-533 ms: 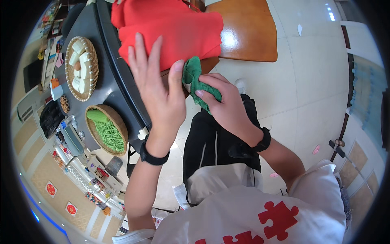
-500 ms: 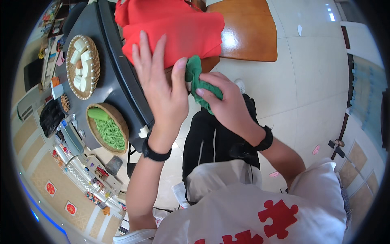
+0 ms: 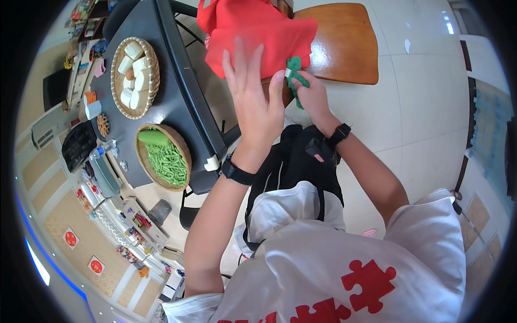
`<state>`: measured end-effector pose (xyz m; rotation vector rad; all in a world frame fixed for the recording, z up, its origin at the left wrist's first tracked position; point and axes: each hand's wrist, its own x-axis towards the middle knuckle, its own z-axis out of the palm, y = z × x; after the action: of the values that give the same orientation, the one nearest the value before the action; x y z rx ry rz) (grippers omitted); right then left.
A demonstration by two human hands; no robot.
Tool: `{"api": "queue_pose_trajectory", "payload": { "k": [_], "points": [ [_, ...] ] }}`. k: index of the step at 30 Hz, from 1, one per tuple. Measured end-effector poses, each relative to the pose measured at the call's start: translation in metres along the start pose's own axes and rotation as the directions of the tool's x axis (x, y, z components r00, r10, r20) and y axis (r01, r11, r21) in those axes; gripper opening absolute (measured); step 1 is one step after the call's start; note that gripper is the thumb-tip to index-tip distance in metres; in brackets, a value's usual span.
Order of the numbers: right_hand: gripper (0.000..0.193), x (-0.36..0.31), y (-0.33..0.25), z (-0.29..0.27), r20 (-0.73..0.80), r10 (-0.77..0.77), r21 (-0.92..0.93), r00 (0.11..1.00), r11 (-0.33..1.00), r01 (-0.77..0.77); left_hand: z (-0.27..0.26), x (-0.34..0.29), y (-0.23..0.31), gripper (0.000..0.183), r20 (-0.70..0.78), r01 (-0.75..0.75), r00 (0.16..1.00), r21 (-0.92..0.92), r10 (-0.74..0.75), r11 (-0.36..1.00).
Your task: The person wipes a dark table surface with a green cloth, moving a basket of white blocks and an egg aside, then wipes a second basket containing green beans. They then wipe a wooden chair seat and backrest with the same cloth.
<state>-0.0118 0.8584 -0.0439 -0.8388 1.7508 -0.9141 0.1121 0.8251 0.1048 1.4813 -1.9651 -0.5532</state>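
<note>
A red cloth (image 3: 253, 32) hangs draped over part of a wooden chair (image 3: 344, 46). My left hand (image 3: 253, 105) lies with fingers spread at the red cloth's near edge, its thumb stretched toward a green cloth (image 3: 295, 81). That crumpled green cloth is gripped by my right hand (image 3: 313, 99), just below the red cloth's right corner. A small pale patch shows on the green cloth beside my left thumb. Whether my left fingers press on the red cloth or hover just over it, I cannot tell.
To the left stands a dark table (image 3: 186, 70). On it are a woven basket (image 3: 156, 81) of white pieces and a brown egg-like item, and another basket (image 3: 186, 151) of cut green vegetables. White cups (image 3: 92, 110) stand farther left. Tiled floor (image 3: 425, 102) spreads to the right.
Both hands have shifted right and slightly forward in view. The green cloth, still in my right hand, appears more bunched. The red cloth, chair and table also sit farther right in view.
</note>
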Motion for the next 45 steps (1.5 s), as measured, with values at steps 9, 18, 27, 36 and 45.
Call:
{"api": "queue_pose_trajectory", "payload": {
  "k": [9, 18, 27, 36, 45],
  "points": [
    [0.029, -0.1, -0.097, -0.03, -0.013, -0.249, 0.157, 0.968, 0.956, 0.248, 0.001, 0.0, -0.005, 0.054, 0.009, -0.059, 0.998, 0.042, 0.058, 0.997],
    [0.032, -0.027, -0.022, -0.003, -0.081, -0.127, -0.022, 0.989, 0.992, 0.126, 0.001, -0.001, -0.005, 0.052, 0.009, -0.05, 0.999, 0.025, 0.05, 0.998],
    [0.03, -0.057, -0.073, -0.037, 0.147, -0.087, -0.014, 0.985, 0.996, 0.09, 0.0, -0.001, -0.002, 0.053, 0.005, -0.039, 0.999, 0.014, 0.039, 0.999],
    [0.03, -0.032, -0.15, -0.079, 0.587, 0.114, -0.209, 0.802, 0.978, 0.013, 0.0, 0.0, -0.004, 0.049, -0.022, -0.061, 0.998, -0.022, 0.061, 0.998],
    [0.028, -0.071, -0.218, -0.181, 0.494, 0.141, -0.459, 0.858, 0.88, 0.119, 0.0, -0.002, -0.005, 0.056, -0.035, -0.036, 0.999, 0.004, 0.036, 0.999]
  ]
}}
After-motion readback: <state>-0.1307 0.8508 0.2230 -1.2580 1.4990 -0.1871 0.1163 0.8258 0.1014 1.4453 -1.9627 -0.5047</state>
